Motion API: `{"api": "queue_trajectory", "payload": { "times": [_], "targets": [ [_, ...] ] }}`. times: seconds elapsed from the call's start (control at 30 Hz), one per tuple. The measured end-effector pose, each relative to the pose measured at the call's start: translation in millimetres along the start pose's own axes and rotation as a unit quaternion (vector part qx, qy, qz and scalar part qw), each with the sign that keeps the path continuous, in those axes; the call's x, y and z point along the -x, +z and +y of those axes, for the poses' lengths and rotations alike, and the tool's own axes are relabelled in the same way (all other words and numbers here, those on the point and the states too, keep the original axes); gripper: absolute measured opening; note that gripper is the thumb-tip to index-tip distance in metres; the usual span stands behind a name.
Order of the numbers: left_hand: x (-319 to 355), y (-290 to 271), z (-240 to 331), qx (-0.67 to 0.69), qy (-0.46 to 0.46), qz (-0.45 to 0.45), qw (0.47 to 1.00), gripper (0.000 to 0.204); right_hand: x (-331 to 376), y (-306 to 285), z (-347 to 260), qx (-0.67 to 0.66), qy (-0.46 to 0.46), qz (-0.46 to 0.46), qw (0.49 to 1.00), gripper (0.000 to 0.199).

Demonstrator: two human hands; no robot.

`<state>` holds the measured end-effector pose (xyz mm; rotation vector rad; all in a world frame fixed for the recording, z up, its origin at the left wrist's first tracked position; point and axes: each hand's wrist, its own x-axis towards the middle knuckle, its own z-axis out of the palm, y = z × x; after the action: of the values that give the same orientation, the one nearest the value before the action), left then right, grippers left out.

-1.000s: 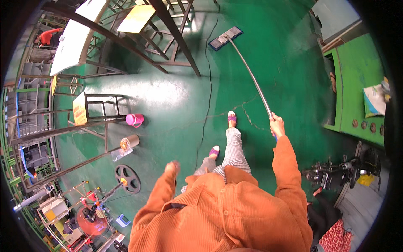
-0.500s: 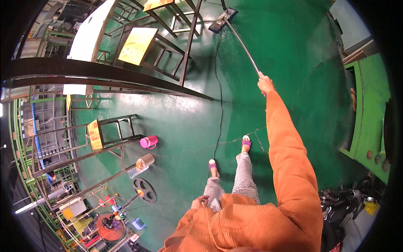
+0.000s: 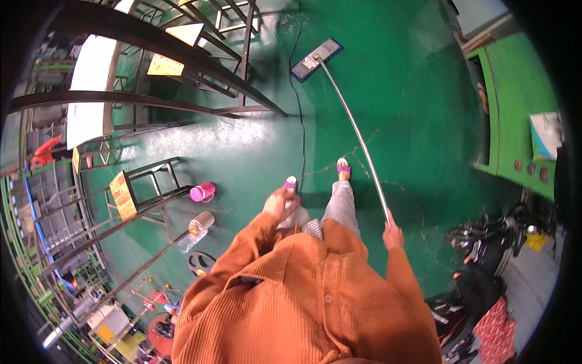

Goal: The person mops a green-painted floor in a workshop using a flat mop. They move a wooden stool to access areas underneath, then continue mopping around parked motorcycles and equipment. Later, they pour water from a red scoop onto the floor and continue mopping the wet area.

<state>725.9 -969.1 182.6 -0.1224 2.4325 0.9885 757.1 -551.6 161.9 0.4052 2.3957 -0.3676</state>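
A flat mop (image 3: 330, 51) with a grey, blue-edged head lies on the green floor ahead of me. Its long metal handle (image 3: 359, 134) slants back toward my right side. Near the end of that handle, my right hand (image 3: 393, 235) is closed round it. My left hand (image 3: 279, 205) is raised in front of my body, above my left foot, with its fingers apart and nothing visible in them. Both my feet, in purple sandals, stand on the floor between the hands and the mop head.
A black cable (image 3: 301, 121) runs along the floor left of the mop. Dark metal frames and stools (image 3: 123, 195) stand at left, with a pink jug (image 3: 202, 192) and a cylindrical container (image 3: 201, 223) nearby. A green cabinet (image 3: 521, 103) is at right; a motorbike (image 3: 485, 233) stands below it.
My right arm has drawn back toward my body, bringing the mop head nearer. My left hand has risen and moved forward from my waist. The view has shifted.
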Motion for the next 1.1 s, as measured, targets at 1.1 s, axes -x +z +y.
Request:
{"api": "queue_trajectory", "payload": {
  "times": [1.1],
  "targets": [
    [384.2,-126.1,188.8,0.432,0.529,0.295,0.668,0.023,29.4,132.0,49.2,-0.449,0.182,-0.284,0.827,0.028]
  ]
}}
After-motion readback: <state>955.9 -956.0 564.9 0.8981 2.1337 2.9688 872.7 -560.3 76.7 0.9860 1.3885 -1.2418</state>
